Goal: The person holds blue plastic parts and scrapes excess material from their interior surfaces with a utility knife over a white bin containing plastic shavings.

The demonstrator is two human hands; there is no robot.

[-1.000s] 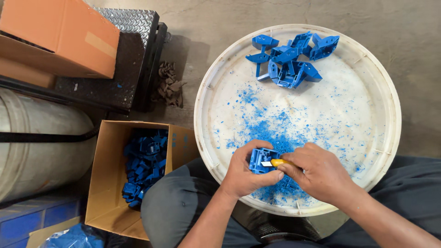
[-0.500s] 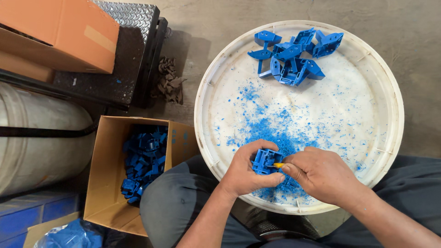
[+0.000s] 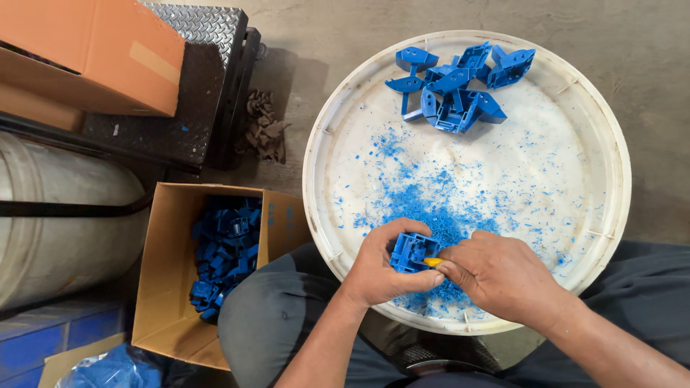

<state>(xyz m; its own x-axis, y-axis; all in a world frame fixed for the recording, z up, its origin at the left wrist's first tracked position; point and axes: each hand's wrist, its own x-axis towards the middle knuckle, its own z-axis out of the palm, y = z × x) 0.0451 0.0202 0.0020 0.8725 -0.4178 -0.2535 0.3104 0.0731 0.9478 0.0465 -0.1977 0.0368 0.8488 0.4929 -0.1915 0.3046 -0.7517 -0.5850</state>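
I see the left hand (image 3: 381, 269) clenched on a blue moulded plastic bracket (image 3: 411, 251) over the round white tray (image 3: 611, 215); right hand (image 3: 499, 276) pinches a yellow-handled blade (image 3: 432, 262). Untrimmed pile (image 3: 456, 82) waits; cardboard box (image 3: 169, 316) partly filled.

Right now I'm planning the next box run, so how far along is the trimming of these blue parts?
Done: the cardboard box holds many blue parts, and blue shavings cover the white round tray. In hand: the left hand grips one blue part while the right hand works a yellow-tipped tool against it. Left: a small pile of parts at the tray's far edge.
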